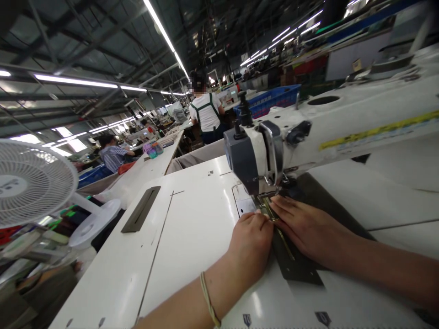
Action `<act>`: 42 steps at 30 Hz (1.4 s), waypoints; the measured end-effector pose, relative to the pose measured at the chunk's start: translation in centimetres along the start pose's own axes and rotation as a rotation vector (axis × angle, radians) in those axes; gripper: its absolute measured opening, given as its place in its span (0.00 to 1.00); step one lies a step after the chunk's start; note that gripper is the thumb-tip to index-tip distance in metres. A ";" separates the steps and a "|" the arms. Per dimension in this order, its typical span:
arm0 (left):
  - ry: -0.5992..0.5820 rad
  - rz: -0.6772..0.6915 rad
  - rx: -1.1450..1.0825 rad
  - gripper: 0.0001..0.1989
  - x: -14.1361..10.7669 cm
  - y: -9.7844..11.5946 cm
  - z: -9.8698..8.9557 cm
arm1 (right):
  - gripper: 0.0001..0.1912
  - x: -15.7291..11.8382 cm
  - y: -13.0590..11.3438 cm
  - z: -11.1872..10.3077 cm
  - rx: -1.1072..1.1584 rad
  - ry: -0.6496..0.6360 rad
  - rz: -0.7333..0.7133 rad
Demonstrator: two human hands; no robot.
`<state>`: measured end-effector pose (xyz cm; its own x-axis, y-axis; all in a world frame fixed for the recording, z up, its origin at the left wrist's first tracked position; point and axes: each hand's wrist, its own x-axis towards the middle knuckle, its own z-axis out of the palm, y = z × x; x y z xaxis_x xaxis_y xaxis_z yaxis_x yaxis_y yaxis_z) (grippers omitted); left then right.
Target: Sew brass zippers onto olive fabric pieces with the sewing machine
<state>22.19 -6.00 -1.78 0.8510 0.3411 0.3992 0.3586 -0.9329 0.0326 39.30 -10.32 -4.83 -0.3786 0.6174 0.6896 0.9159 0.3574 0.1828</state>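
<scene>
A dark olive fabric piece (298, 269) with a brass-coloured zipper (285, 244) lies under the head of a white sewing machine (252, 157). My left hand (252, 242), wearing a thin band at the wrist, is closed, its fingertips pinching the left edge of the fabric beside the zipper, just in front of the presser foot. Flat on the right side of the fabric rests my right hand (308, 228), fingers stretched toward the needle area and thumb close to the zipper. The needle itself is hidden behind the machine head and my fingers.
A second olive piece with a slit (141, 209) lies left on the white table (195, 228). A white fan (34, 183) stands beyond the left edge. Two co-workers (206, 112) (115, 155) sit farther off near a blue crate (270, 98).
</scene>
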 end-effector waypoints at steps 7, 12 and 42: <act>0.006 -0.086 -0.040 0.06 0.9 -1.3 0.6 | 0.14 1.3 0.8 0.8 0.271 -0.099 0.177; -0.008 -0.147 0.000 0.05 1.1 -2.1 1.4 | 0.13 1.8 1.2 0.7 0.228 -0.079 0.210; -0.036 -0.145 0.032 0.10 0.7 -1.3 0.1 | 0.08 2.9 2.4 0.0 0.253 -0.233 0.452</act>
<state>22.34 -4.58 -1.64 0.8022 0.4766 0.3597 0.4906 -0.8695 0.0580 40.41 -7.72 -2.39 -0.0017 0.8762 0.4820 0.9439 0.1606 -0.2886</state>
